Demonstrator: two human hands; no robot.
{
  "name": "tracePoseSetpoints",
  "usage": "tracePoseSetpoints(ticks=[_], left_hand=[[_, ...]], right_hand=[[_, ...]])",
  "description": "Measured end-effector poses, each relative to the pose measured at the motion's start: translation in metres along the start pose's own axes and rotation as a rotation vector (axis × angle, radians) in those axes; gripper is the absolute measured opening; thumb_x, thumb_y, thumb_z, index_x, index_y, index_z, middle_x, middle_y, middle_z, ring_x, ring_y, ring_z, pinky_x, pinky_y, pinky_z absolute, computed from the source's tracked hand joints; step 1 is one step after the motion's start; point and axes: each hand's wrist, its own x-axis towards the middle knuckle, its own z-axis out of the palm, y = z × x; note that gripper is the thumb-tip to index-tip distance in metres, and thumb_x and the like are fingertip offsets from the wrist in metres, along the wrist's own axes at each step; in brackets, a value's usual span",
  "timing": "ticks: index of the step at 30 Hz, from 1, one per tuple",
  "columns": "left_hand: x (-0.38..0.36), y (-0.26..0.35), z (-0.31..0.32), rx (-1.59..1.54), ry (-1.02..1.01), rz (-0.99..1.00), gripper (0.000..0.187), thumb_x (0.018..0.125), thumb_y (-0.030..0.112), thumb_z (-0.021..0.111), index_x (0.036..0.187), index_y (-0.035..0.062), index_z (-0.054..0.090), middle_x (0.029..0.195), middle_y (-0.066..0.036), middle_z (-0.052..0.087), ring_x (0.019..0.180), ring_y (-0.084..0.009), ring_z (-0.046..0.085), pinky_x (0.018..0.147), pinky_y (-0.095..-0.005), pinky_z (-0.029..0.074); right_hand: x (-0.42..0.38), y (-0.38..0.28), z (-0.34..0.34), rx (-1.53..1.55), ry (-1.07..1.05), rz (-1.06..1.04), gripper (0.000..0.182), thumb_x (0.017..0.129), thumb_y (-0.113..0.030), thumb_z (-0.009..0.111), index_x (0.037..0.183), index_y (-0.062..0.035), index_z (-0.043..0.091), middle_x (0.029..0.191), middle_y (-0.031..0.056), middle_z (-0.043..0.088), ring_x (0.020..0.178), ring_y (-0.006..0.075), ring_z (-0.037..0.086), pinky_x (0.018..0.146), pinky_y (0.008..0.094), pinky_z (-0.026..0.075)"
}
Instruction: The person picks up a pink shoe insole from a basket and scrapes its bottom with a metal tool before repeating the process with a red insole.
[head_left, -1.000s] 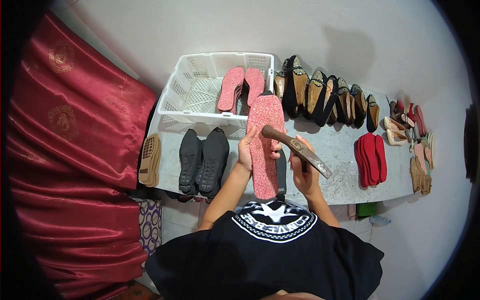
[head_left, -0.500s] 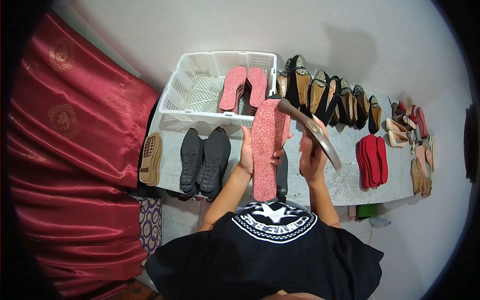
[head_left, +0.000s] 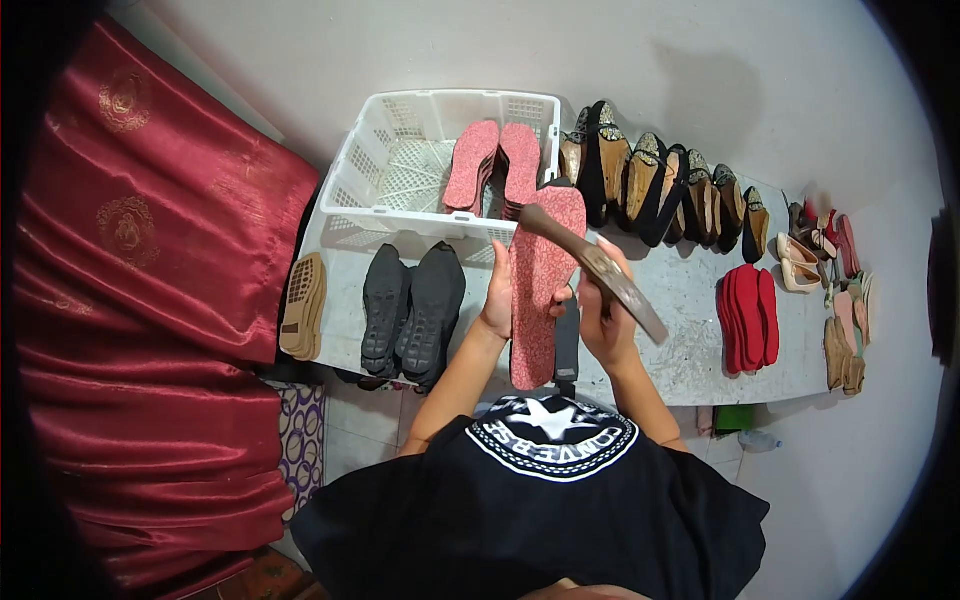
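Observation:
My left hand (head_left: 500, 295) is wrapped round a long pink patterned sole (head_left: 535, 350), which is tilted over the front of the table. A thin dark edge shows along the sole's side. In my right hand (head_left: 608, 325) is a brown, curved hammer (head_left: 600, 270). Its rounded end lies over the upper part of the sole; whether it touches cannot be made out. My right fingers close around its middle, and its other end points down to the right. Under the sole, between my hands, stands a dark upright piece (head_left: 567, 350), partly hidden.
Behind my hands a white plastic basket (head_left: 400, 216) holds stacked pink soles (head_left: 472, 165). Black soles (head_left: 430, 315) and tan soles (head_left: 303, 305) lie at left. Red soles (head_left: 748, 320), black flat shoes (head_left: 605, 170) and other shoes (head_left: 797, 262) are on the right. A red curtain (head_left: 170, 270) hangs at left.
The sole has turned and tilted in my left hand. The hammer has shifted left and down, so its rounded end now lies across the sole. The whole view has moved slightly.

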Motion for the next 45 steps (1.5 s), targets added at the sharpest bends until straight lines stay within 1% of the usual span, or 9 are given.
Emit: tracePoseSetpoints(ticks=[2,7,14,15,22,27,30,34,45], left_hand=[[0.002,0.003,0.001,0.058,0.067,0.013,0.081,0.075,0.075,0.021,0.123,0.0123,0.040,0.106,-0.006,0.052,0.070,-0.0182,0.047,0.055,-0.0293,0.040],[0.003,0.007,0.003,0.183,0.073,0.096,0.086,0.075,0.074,0.019,0.122,0.0050,0.040,0.104,-0.010,0.055,0.072,-0.0171,0.053,0.057,-0.0295,0.045],[0.003,0.016,-0.004,0.242,0.073,0.177,0.090,0.076,0.074,0.014,0.121,0.0003,0.040,0.108,-0.015,0.055,0.076,-0.0190,0.058,0.057,-0.0297,0.048],[0.003,0.015,-0.006,0.210,0.070,0.183,0.089,0.077,0.073,0.015,0.122,0.0002,0.039,0.108,-0.016,0.054,0.073,-0.0200,0.057,0.057,-0.0309,0.049],[0.006,0.024,-0.004,0.054,0.015,0.135,0.088,0.077,0.073,0.020,0.125,0.0007,0.034,0.110,-0.019,0.048,0.063,-0.0220,0.046,0.050,-0.0323,0.044],[0.010,0.034,-0.006,0.049,0.041,0.162,0.090,0.074,0.075,0.024,0.128,0.0033,0.029,0.115,-0.017,0.045,0.066,-0.0193,0.043,0.052,-0.0301,0.039],[0.011,0.046,-0.001,-0.001,0.064,0.205,0.089,0.073,0.076,0.024,0.122,0.0024,0.036,0.106,-0.014,0.049,0.065,-0.0192,0.045,0.051,-0.0299,0.040],[0.020,0.054,-0.012,0.048,0.033,0.259,0.085,0.074,0.074,0.028,0.128,0.0076,0.032,0.115,-0.017,0.046,0.067,-0.0190,0.042,0.054,-0.0312,0.038],[0.025,0.064,-0.018,-0.067,-0.009,0.274,0.085,0.074,0.073,0.031,0.127,0.0068,0.032,0.116,-0.016,0.046,0.068,-0.0181,0.041,0.055,-0.0303,0.037]], right_hand=[[0.003,0.002,0.003,-0.014,-0.021,0.165,0.035,0.085,-0.005,0.050,0.119,0.0014,0.044,0.091,0.0120,0.061,0.064,0.0114,0.060,0.056,0.0223,0.048],[-0.015,0.019,0.009,-0.124,0.014,-0.105,0.039,0.079,-0.003,0.055,0.117,0.0033,0.045,0.104,0.0185,0.057,0.071,0.0208,0.063,0.066,0.0268,0.049],[-0.028,0.007,0.003,-0.139,-0.089,-0.134,0.042,0.086,-0.012,0.049,0.123,0.0026,0.037,0.089,0.0074,0.058,0.073,0.0089,0.050,0.066,0.0214,0.041],[-0.022,0.002,0.003,-0.190,-0.113,-0.115,0.043,0.078,-0.005,0.056,0.118,0.0021,0.043,0.102,0.0181,0.058,0.076,0.0266,0.063,0.062,0.0284,0.049],[-0.025,-0.012,0.000,-0.279,-0.159,-0.182,0.044,0.074,-0.003,0.059,0.116,0.0021,0.045,0.099,0.0183,0.059,0.077,0.0290,0.062,0.061,0.0294,0.050],[-0.029,-0.011,-0.003,-0.225,-0.218,-0.217,0.038,0.085,-0.011,0.051,0.119,0.0042,0.041,0.078,0.0078,0.056,0.060,0.0112,0.051,0.055,0.0234,0.042],[-0.040,-0.007,-0.005,-0.164,-0.159,-0.192,0.044,0.073,-0.002,0.060,0.115,0.0018,0.046,0.096,0.0171,0.059,0.077,0.0279,0.063,0.061,0.0288,0.050],[-0.034,-0.013,-0.013,-0.463,-0.382,-0.203,0.048,0.068,-0.001,0.063,0.114,-0.0004,0.047,0.092,0.0154,0.060,0.069,0.0247,0.062,0.055,0.0284,0.049],[-0.054,0.002,-0.021,-0.264,-0.213,-0.439,0.055,0.058,-0.001,0.062,0.111,0.0008,0.049,0.068,0.0089,0.056,0.048,0.0201,0.052,0.042,0.0275,0.041]])
